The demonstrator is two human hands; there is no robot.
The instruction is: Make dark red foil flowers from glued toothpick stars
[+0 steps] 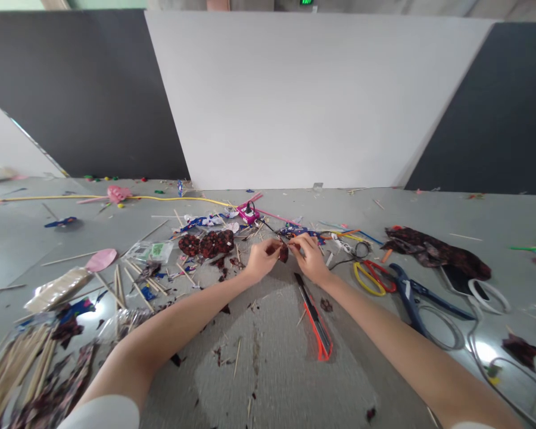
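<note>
My left hand (263, 260) and my right hand (308, 257) meet in front of me, fingers pinched on a small scrap of dark red patterned fabric (284, 255). The scrap hangs between the fingertips, partly hidden by them. Below the right hand lies a red-and-black utility knife (315, 319) on the grey floor. To the left of my left hand sit several round dark red fabric pieces (206, 243) in a row. Scissors (375, 277) with red and yellow handles rest to the right of my right forearm, beside a blue-handled cutting tool (411, 295).
A magenta power socket (248, 213) with a black plug sits beyond the hands, on a yellow cord (174, 198). Wooden sticks (22, 363), fabric scraps and plastic packets (149, 252) litter the left. Dark fabric (438, 253) lies at right. A white panel (312, 101) stands behind.
</note>
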